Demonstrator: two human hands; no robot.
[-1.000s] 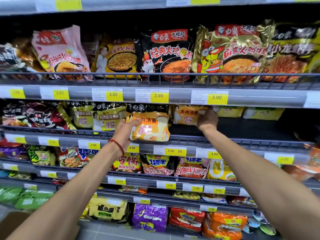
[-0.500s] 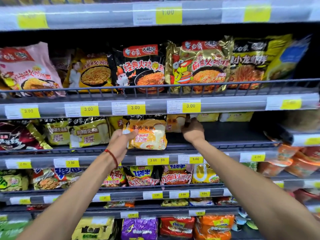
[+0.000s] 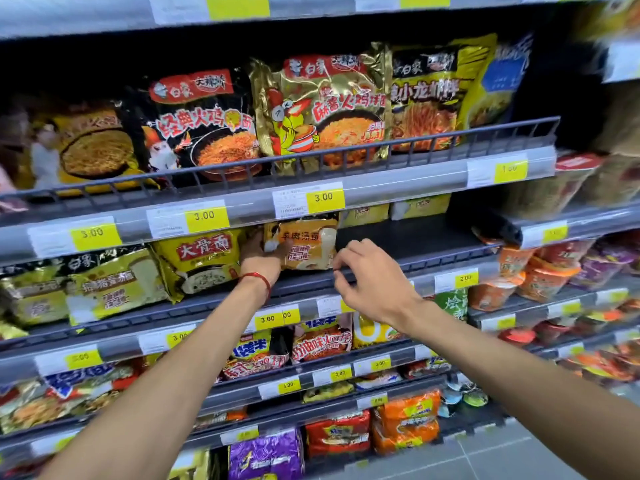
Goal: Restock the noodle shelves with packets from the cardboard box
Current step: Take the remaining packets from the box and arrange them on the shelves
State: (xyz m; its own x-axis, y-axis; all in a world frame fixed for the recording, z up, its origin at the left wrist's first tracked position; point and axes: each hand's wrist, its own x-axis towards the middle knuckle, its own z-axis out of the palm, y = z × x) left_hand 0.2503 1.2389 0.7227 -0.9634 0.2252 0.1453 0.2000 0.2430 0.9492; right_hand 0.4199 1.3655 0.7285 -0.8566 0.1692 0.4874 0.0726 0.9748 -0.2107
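Note:
My left hand (image 3: 260, 258) grips the left edge of a yellow-orange noodle packet (image 3: 304, 245) and holds it upright on the second shelf (image 3: 408, 261), just behind the front rail. To the packet's right, my right hand (image 3: 372, 284) hovers in front of the rail with fingers curled and apart, holding nothing. A red string circles my left wrist. Left of the held packet stands a yellow packet with red lettering (image 3: 204, 259). The cardboard box is out of view.
Behind and right of the held packet the second shelf shows bare dark space, with pale yellow packets (image 3: 391, 211) at the back. Large noodle bags (image 3: 322, 109) fill the shelf above. Cup noodles (image 3: 540, 271) stand on the right. More packets fill the lower shelves.
The view swung left and nearer. My left hand pushed the packet deeper onto the shelf. My right hand drew back out of the shelf to in front of the rail.

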